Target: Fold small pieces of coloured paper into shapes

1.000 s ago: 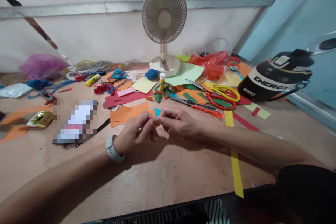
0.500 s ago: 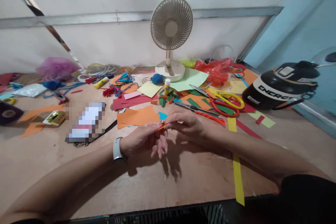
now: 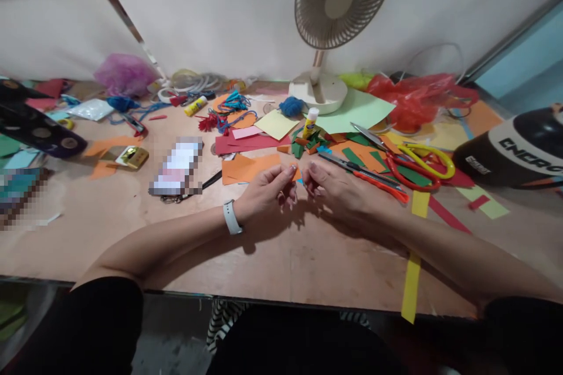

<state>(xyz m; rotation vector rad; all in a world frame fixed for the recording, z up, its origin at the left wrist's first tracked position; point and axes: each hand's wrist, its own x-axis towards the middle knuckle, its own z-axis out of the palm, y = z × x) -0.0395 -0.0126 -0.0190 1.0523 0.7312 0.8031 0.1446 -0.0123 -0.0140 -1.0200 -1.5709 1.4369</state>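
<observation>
Over the middle of the table my left hand [image 3: 269,188], with a white watch band at the wrist, pinches a small orange paper piece [image 3: 298,173] between thumb and fingers. Just to its right, my right hand [image 3: 332,188] is curled with thumb and fingers together; whatever lies in that pinch, if anything, is hidden. A small gap separates the two hands. Behind them lie orange paper sheets [image 3: 246,169], a glue stick [image 3: 310,123] standing upright, and a heap of green and orange paper scraps [image 3: 303,145]. A cutter knife [image 3: 380,184] lies beyond my right hand.
Scissors with red and yellow handles [image 3: 422,167] lie at right, near a black bottle [image 3: 514,149]. A yellow paper strip [image 3: 411,287] hangs over the front edge. A desk fan [image 3: 323,94] stands at the back. A phone [image 3: 179,167] and a gold box [image 3: 132,156] are at left.
My hands have drawn slightly apart; earlier their fingertips met at the orange paper piece, which stays in my left hand. The view has tilted down and turned left.
</observation>
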